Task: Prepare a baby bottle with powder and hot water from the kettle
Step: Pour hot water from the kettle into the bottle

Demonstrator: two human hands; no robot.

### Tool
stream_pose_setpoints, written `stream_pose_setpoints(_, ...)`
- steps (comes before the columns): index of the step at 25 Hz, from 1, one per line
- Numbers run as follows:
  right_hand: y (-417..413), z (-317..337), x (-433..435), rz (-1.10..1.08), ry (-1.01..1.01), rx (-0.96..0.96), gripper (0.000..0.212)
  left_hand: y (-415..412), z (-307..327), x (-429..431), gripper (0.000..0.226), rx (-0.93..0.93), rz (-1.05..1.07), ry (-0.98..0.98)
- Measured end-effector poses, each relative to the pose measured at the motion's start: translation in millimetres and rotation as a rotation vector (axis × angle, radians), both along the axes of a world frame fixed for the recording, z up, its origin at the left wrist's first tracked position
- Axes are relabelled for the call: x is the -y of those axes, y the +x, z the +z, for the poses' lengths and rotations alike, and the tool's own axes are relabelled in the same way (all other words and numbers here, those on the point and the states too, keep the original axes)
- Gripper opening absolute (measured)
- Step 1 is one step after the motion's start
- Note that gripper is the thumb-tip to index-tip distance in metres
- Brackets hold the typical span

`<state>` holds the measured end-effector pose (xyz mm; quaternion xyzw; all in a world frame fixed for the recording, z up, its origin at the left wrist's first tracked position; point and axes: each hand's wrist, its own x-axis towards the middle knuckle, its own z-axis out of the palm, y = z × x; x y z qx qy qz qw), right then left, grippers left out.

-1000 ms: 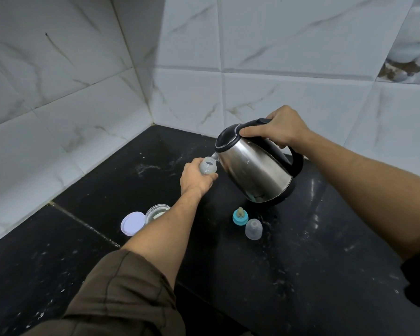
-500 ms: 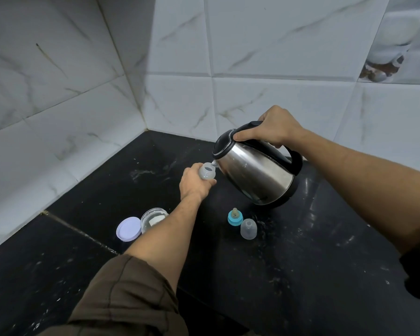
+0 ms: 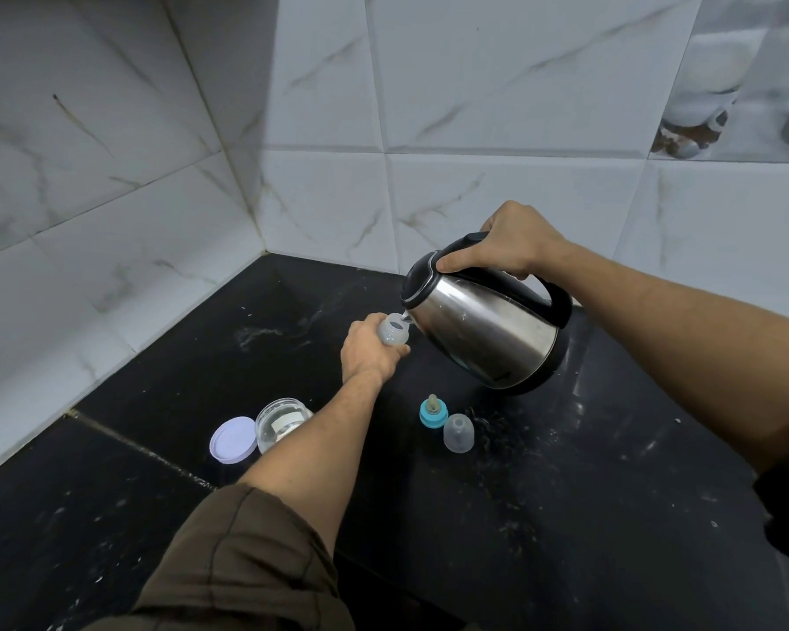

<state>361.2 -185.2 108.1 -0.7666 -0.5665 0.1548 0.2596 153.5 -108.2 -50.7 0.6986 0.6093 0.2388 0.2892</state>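
My left hand (image 3: 369, 349) grips a small clear baby bottle (image 3: 391, 332) upright, only its open neck showing above my fingers. My right hand (image 3: 504, 241) holds the black handle of a steel kettle (image 3: 483, 323), which is tilted left with its spout right over the bottle's mouth. A blue teat ring with its nipple (image 3: 433, 409) and a clear bottle cap (image 3: 458, 432) stand on the black counter (image 3: 565, 494) in front of the kettle. An open glass powder jar (image 3: 276, 421) sits beside its lilac lid (image 3: 232, 439) to the left of my forearm.
White marble tiles form the corner behind the counter, the left wall (image 3: 87, 220) close to the jar. A seam (image 3: 133, 448) crosses the counter at the left. White specks and smears dot the dark surface.
The kettle has tipped a little further toward the bottle, its spout staying at the bottle's mouth. Both hands keep their grips. The view has shifted slightly.
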Motion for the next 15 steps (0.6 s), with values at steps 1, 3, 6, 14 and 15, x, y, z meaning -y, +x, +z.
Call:
stream_pose_setpoints(1,0.4,0.3,0.2,0.002,0.000,0.004,0.074,0.8,0.2,0.2,0.064,-0.003,-0.003,-0.002)
stream_pose_setpoints(3,0.4,1.0,0.6,0.006,0.002,0.023,0.073,2.0,1.5,1.4,0.065,-0.011,-0.006,-0.002)
stream_pose_setpoints(6,-1.7,3.6,0.5,0.009,-0.001,0.052,0.074,2.8,2.4,2.3,0.067,-0.017,-0.013,-0.002)
stream_pose_setpoints(14,-6.8,9.2,-5.3,0.022,-0.008,0.082,0.074,-1.6,6.5,6.0,0.064,-0.006,-0.027,0.021)
stream_pose_setpoints(15,-7.5,9.3,-5.8,0.024,-0.009,0.086,0.075,-2.2,7.0,6.2,0.063,-0.005,-0.026,0.018)
